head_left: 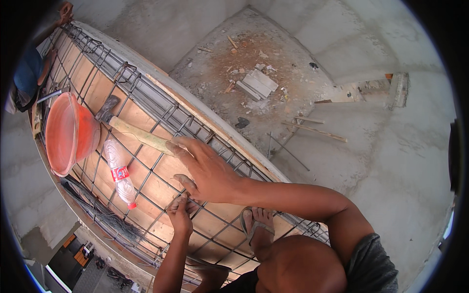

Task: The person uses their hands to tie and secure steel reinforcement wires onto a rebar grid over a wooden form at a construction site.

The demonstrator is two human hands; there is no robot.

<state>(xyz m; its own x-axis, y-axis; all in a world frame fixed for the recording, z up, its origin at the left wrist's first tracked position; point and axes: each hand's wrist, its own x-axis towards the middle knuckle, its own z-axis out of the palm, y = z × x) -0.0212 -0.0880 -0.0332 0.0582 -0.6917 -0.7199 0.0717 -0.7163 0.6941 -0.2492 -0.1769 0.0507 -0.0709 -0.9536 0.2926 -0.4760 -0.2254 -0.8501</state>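
Observation:
My right hand (210,171) is over the rebar grid (141,180), fingers apart. Its fingertips are at the end of the pale wooden handle of a hammer (139,135), and I cannot tell if they touch it. The hammer's dark head rests toward the bucket. My left hand (181,215) is low at a bar crossing just below the right one, fingers pinched together. Whatever is between them is too small or hidden to make out. A clear plastic bottle (115,156) with a red label and cap lies on the grid, left of my hands.
An orange bucket (88,132) lies tipped on the grid beside a bundle of thin wire (97,205). Plywood lies under the bars. Another person's hand (66,12) shows at the far upper left. Beyond the raised edge, wood scraps (312,131) and concrete pieces (257,84) litter the floor below.

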